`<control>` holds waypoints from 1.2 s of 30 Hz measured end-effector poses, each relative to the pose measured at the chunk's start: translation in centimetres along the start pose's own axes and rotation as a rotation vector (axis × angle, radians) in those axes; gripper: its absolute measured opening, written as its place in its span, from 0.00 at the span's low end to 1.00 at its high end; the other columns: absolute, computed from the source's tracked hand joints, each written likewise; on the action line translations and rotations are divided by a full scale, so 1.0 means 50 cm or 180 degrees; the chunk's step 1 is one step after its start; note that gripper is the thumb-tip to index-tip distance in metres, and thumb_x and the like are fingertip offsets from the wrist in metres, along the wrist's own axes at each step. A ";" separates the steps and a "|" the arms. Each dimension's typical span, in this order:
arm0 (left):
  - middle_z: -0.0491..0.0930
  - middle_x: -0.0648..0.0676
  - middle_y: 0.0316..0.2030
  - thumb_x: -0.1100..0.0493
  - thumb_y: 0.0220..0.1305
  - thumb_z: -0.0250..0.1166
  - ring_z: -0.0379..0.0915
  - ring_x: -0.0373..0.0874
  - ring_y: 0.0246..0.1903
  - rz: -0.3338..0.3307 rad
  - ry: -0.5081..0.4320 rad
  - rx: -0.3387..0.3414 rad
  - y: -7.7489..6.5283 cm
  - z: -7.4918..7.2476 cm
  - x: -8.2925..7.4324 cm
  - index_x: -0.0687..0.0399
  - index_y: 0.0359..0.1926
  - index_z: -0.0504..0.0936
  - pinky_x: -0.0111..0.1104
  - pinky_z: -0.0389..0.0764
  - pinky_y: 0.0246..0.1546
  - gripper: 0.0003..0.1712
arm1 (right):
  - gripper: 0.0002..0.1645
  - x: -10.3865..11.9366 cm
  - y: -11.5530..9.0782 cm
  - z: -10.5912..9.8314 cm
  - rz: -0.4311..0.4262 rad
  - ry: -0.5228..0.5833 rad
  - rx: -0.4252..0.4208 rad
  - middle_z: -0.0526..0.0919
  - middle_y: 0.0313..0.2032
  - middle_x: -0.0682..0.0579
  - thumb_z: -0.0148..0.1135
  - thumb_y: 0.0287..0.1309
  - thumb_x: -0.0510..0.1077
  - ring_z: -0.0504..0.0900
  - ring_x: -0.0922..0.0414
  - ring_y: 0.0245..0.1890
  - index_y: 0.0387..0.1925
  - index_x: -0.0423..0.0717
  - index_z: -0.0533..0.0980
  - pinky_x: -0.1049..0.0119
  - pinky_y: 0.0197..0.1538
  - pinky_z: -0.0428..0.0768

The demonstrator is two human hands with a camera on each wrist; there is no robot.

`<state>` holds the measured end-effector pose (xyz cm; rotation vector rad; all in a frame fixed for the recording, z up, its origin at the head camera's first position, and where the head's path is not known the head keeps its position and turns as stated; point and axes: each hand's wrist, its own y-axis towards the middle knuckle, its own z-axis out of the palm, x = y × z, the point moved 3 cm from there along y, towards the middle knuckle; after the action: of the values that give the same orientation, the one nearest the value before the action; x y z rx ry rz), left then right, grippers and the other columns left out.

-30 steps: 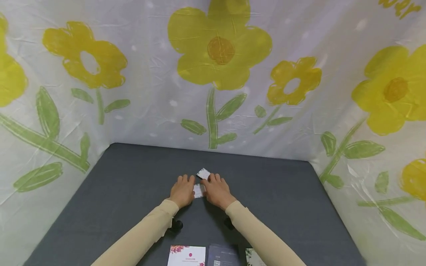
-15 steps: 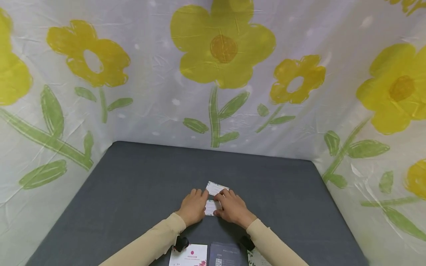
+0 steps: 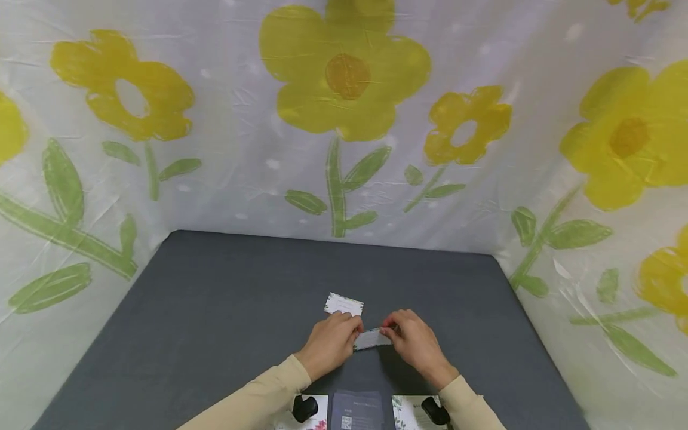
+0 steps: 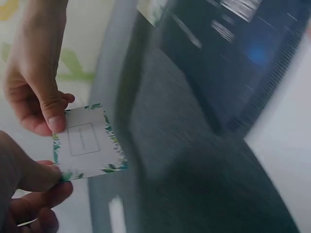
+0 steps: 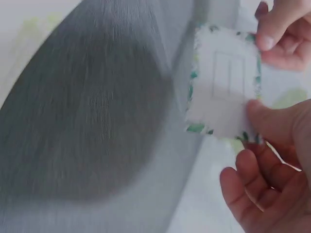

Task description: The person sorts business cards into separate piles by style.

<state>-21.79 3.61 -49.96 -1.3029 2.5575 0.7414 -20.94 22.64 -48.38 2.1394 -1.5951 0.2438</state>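
A small white card (image 3: 372,338) with a green leaf border is held up between both hands, its far edge toward the wall. My left hand (image 3: 330,343) pinches its left end and my right hand (image 3: 416,340) pinches its right end. In the left wrist view the card (image 4: 87,141) shows a thin printed frame, with the thumbs on this face. The right wrist view shows the same card (image 5: 226,82) slightly blurred, its corners held by the two hands. A second small white card (image 3: 344,303) with a leafy edge lies on the dark cloth just beyond my left hand.
A dark grey cloth (image 3: 242,286) covers the table. Along the front lie a white card with pink flowers (image 3: 322,406), dark blue cards (image 3: 357,409) and a white card with green leaves (image 3: 405,406). A flower-printed sheet (image 3: 242,179) hangs around the back and sides.
Half a second ago the hands were over the card low on the cloth; now they pinch it at both ends, raised and shifted right. The far card was turned straighter after the first frame.
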 end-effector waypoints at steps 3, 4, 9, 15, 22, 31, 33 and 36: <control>0.82 0.43 0.30 0.61 0.67 0.69 0.73 0.36 0.32 -0.0080 -0.0354 0.0076 0.010 -0.009 -0.024 0.47 0.36 0.86 0.28 0.74 0.31 0.03 | 0.07 -0.014 -0.023 -0.041 0.0199 0.0232 -0.0007 0.78 0.28 0.65 0.75 0.58 0.44 0.68 0.69 0.29 0.30 0.60 0.83 0.69 0.35 0.74; 0.82 0.43 0.30 0.60 0.68 0.69 0.73 0.35 0.32 -0.0109 -0.0448 0.0123 0.012 -0.010 -0.033 0.47 0.36 0.87 0.28 0.74 0.32 0.02 | 0.06 -0.019 -0.032 -0.054 0.0266 0.0339 0.0049 0.78 0.27 0.65 0.74 0.59 0.45 0.67 0.69 0.29 0.31 0.60 0.83 0.70 0.33 0.71; 0.81 0.40 0.29 0.51 0.69 0.70 0.67 0.31 0.30 -0.0121 -0.0466 0.0429 0.005 -0.002 -0.078 0.44 0.34 0.88 0.25 0.70 0.28 0.07 | 0.03 -0.050 -0.088 -0.092 0.0529 0.0718 0.0479 0.77 0.26 0.61 0.69 0.65 0.46 0.65 0.68 0.27 0.33 0.56 0.84 0.70 0.32 0.66; 0.76 0.37 0.27 0.47 0.69 0.70 0.57 0.30 0.27 -0.0022 -0.0533 0.0944 -0.022 0.033 -0.124 0.40 0.31 0.88 0.24 0.64 0.24 0.09 | 0.08 -0.095 -0.163 -0.087 0.0816 0.1058 0.1081 0.78 0.29 0.55 0.65 0.69 0.48 0.66 0.67 0.28 0.37 0.49 0.84 0.69 0.31 0.67; 0.79 0.38 0.27 0.50 0.66 0.70 0.56 0.29 0.28 0.0197 -0.0288 0.0965 -0.037 0.085 -0.154 0.40 0.29 0.87 0.23 0.61 0.23 0.08 | 0.11 -0.137 -0.198 -0.060 0.0860 0.1159 0.1322 0.84 0.30 0.55 0.65 0.69 0.50 0.69 0.69 0.25 0.37 0.48 0.85 0.69 0.32 0.69; 0.78 0.40 0.28 0.48 0.63 0.71 0.64 0.34 0.30 0.0526 0.0439 0.0727 -0.050 0.132 -0.161 0.40 0.27 0.83 0.24 0.66 0.26 0.10 | 0.07 -0.152 -0.216 -0.023 0.1126 0.0667 0.1126 0.80 0.32 0.60 0.71 0.63 0.53 0.70 0.71 0.29 0.31 0.58 0.83 0.69 0.32 0.70; 0.78 0.40 0.28 0.47 0.63 0.70 0.65 0.35 0.30 0.0543 0.0525 0.0714 -0.051 0.139 -0.163 0.41 0.27 0.83 0.25 0.67 0.26 0.10 | 0.07 -0.150 -0.219 -0.023 0.1091 0.0598 0.1044 0.79 0.31 0.61 0.71 0.62 0.52 0.68 0.71 0.29 0.30 0.59 0.83 0.69 0.32 0.69; 0.78 0.41 0.28 0.46 0.63 0.71 0.65 0.35 0.31 0.0579 0.0616 0.0654 -0.049 0.144 -0.168 0.41 0.27 0.83 0.25 0.68 0.26 0.10 | 0.06 -0.148 -0.222 -0.025 0.0980 0.0615 0.0961 0.79 0.30 0.61 0.71 0.62 0.49 0.67 0.72 0.29 0.30 0.57 0.82 0.70 0.32 0.69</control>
<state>-15.25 11.98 -53.89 -1.1392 2.8451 0.3821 -12.63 32.06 -53.08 1.9927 -1.8597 0.8111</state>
